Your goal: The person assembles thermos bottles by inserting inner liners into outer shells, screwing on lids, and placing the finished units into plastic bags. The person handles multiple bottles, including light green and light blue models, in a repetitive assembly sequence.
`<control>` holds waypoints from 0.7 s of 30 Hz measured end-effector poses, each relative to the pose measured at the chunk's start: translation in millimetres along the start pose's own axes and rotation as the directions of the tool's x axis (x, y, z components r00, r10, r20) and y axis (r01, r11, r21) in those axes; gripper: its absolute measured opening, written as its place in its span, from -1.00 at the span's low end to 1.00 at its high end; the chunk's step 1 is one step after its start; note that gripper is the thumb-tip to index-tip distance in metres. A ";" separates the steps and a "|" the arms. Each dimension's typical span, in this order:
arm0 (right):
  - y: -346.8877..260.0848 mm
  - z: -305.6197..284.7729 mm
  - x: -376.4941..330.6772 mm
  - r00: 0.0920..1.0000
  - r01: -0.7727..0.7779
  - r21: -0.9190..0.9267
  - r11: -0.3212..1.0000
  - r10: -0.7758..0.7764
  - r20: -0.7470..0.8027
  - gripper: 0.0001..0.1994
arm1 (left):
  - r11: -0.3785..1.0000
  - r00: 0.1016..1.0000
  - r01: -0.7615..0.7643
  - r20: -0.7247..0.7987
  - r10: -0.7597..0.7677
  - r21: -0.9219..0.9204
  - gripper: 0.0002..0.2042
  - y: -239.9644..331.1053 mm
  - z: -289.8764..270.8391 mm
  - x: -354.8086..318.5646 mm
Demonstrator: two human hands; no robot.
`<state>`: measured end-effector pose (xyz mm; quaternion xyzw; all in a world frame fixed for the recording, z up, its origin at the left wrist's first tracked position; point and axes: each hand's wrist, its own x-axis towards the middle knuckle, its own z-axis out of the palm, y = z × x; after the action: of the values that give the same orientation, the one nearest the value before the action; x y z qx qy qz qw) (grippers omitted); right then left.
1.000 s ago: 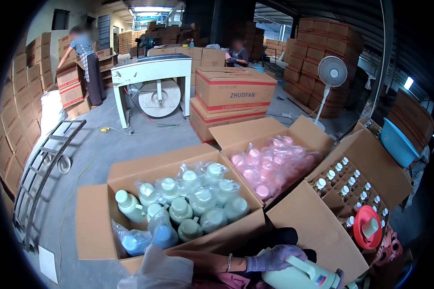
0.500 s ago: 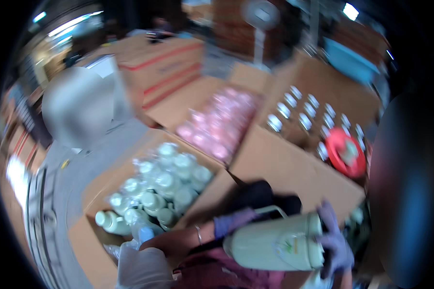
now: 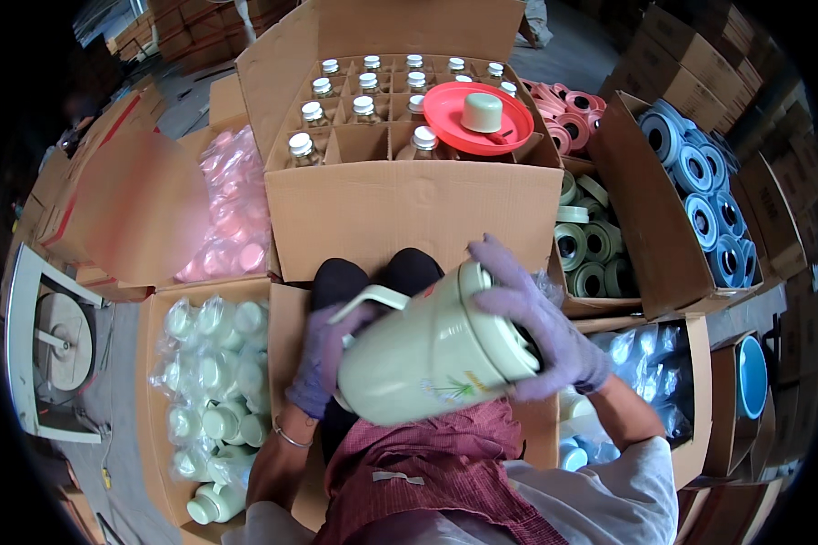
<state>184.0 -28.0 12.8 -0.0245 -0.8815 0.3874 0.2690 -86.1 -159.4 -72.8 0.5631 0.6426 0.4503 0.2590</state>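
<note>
My left hand point(image 3: 323, 350) and right hand point(image 3: 541, 327) both grasp one cream flask point(image 3: 436, 350); one red lid point(image 3: 478, 118) rests on the divided carton point(image 3: 409, 213).

The one head-worn camera looks steeply down from close above the lap, with the cream flask point(image 3: 436, 350) near and open cardboard boxes point(image 3: 409, 213) farther out.
</note>
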 end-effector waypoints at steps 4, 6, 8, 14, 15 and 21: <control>38.9 37.7 -27.2 0.837 -0.205 0.487 0.849 0.410 -0.362 -0.03 | 0.946 0.952 -0.255 -0.121 0.282 0.203 -0.85 32.6 -11.9 18.9; 64.0 54.0 -38.9 0.734 -0.190 0.722 0.666 0.585 -0.346 -0.21 | 0.876 0.871 -0.448 -0.133 0.473 0.179 -0.86 42.7 -7.3 26.1; 82.1 67.6 -49.3 0.683 -0.054 0.902 0.428 0.675 -0.279 -0.31 | 0.736 0.782 -0.592 0.015 0.623 0.330 -0.83 61.3 -2.1 26.8; 66.8 45.8 -47.5 0.625 -0.455 0.643 0.616 0.736 -0.262 -0.26 | 0.941 0.941 -0.337 -0.036 0.337 -0.014 -0.87 20.7 2.0 23.2; 59.1 32.8 -42.0 0.816 -0.358 0.473 0.805 0.516 -0.260 -0.20 | 0.959 1.000 0.022 0.013 -0.019 -0.281 -0.83 18.0 -0.7 16.1; 23.6 -7.4 -16.1 0.999 -0.042 0.200 0.979 0.047 -0.019 0.00 | 0.969 0.963 -0.168 0.242 0.122 0.180 -0.71 13.7 4.4 7.2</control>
<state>197.5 -10.6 -6.9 -0.0218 -0.8342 0.4792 0.2718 -77.4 -151.8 -61.6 0.6801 0.6070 0.3338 0.2401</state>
